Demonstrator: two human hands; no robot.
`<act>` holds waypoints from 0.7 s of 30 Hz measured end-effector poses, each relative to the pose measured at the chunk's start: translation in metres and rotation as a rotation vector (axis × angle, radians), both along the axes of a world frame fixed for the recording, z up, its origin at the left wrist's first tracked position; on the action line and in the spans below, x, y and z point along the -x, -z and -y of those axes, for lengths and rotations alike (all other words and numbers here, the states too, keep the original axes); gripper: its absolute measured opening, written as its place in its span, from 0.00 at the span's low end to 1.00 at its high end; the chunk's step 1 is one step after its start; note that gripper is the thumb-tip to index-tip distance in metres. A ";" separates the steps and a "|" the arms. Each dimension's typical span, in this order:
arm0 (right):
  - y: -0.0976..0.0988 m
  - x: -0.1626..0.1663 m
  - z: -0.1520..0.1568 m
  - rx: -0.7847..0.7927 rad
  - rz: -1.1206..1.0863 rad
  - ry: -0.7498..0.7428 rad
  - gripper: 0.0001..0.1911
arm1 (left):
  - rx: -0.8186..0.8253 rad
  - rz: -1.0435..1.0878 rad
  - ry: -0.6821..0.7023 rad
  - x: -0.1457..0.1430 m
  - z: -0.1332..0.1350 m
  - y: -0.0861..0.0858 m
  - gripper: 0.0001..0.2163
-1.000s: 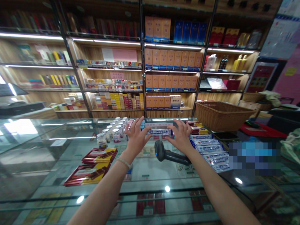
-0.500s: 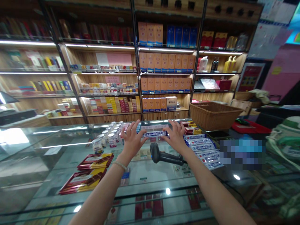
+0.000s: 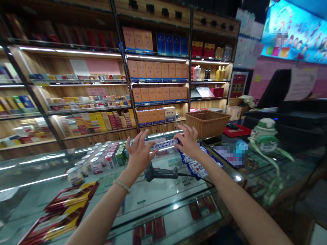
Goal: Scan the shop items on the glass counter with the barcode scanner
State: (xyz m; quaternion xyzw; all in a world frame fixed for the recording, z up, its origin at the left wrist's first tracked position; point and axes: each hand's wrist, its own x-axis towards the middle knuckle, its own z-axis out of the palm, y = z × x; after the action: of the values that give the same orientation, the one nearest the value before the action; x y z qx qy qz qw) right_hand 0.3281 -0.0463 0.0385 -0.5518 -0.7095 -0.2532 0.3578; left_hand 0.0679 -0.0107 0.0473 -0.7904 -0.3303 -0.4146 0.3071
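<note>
A slim blue-and-white candy pack point(image 3: 165, 144) is held level above the glass counter, stretched between my two hands. My left hand point(image 3: 139, 152) pinches its left end, with a beaded bracelet on the wrist. At the other end, the thumb and fingers of my right hand point(image 3: 188, 142) close on the wrapper. Below them a black handheld barcode scanner point(image 3: 162, 173) lies on the counter, its cable running right. Similar blue-and-white packs point(image 3: 198, 166) lie in a row, partly hidden behind my right forearm.
Small white-lidded jars point(image 3: 96, 165) and several green and red containers stand on the left. Red-and-yellow chocolate bars point(image 3: 68, 199) lie at front left. A wicker basket point(image 3: 208, 124), a green bottle with a strap point(image 3: 267, 136) and a red mat point(image 3: 237, 131) are on the right.
My view has swung right, so the counter and shelves shift left and the wall screen shows more. Both hands keep hold of the candy pack, which is now slightly tilted, right end higher.
</note>
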 end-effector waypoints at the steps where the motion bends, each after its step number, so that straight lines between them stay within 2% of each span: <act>1: 0.000 -0.007 0.003 0.002 0.001 0.011 0.12 | 0.012 -0.001 0.012 -0.008 0.002 0.000 0.09; 11: 0.002 -0.074 0.029 0.034 0.038 0.093 0.14 | 0.113 0.003 0.052 -0.077 0.019 0.004 0.11; 21: 0.029 -0.129 0.052 0.103 0.042 0.188 0.12 | 0.223 -0.038 0.110 -0.136 0.031 0.031 0.09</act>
State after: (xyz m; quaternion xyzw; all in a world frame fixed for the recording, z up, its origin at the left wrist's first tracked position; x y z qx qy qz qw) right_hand 0.4568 -0.0987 0.0091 -0.6282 -0.6739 -0.2602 0.2888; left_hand 0.2042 -0.0417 0.0161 -0.8443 -0.3244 -0.3766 0.2004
